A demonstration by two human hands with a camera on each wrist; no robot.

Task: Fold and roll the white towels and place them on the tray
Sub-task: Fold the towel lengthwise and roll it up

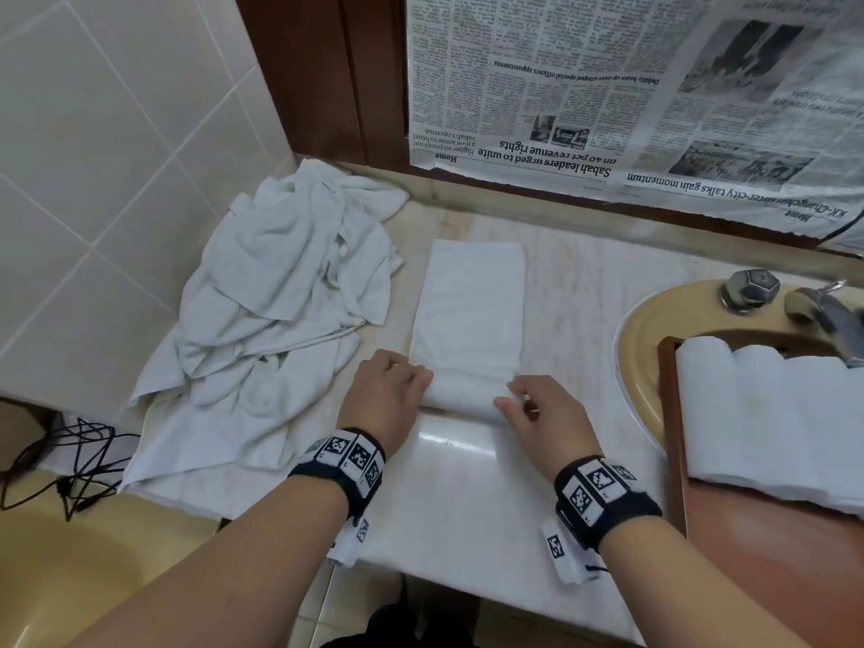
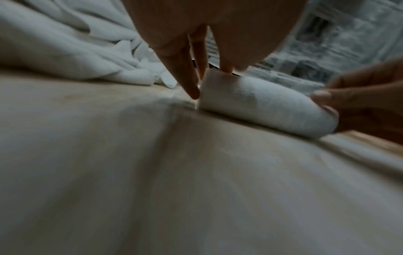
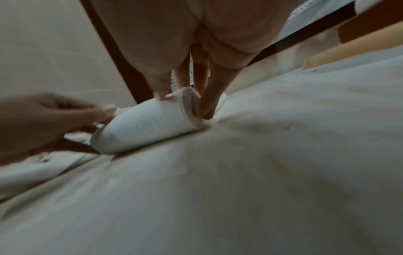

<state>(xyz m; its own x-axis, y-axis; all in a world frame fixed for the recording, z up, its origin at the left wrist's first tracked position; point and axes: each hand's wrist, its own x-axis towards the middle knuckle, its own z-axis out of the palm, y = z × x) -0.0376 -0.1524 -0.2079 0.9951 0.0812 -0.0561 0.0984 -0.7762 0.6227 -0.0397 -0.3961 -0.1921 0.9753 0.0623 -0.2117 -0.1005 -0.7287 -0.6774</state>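
Head view is showing both hands working on a folded white towel (image 1: 470,311) that is lying on the pale marble counter (image 1: 467,498). The near end of the towel is wound into a roll (image 1: 463,397), and the unrolled strip is stretching away from the hands toward the newspaper (image 1: 608,86) covering the wall beyond the fingertips.

The left hand (image 1: 385,395) is holding the left end of the roll, its fingers curling over the top of it. Left wrist view is showing those fingers (image 2: 185,77) pointing down, with one fingertip pressing against the flat end of the roll (image 2: 261,105) where it meets the counter.

The right hand (image 1: 544,416) is gripping the right end, fingers bent over the cloth. Right wrist view is showing its fingers (image 3: 209,103) pressing against the spiral end of the roll (image 3: 148,126), with the thumb bearing on the top of it.

Out past the left hand, a heap of loose white towels (image 1: 280,320) is sprawling across the counter up to the tiled wall. Out past the right hand, a reddish-brown tray (image 1: 673,413) is sitting over the beige sink (image 1: 640,339), carrying several rolled towels (image 1: 771,413) lined up side by side. A chrome tap (image 1: 795,301) is standing beyond the tray. Black cables (image 1: 61,465) are lying on the floor, well to the left of the left forearm.
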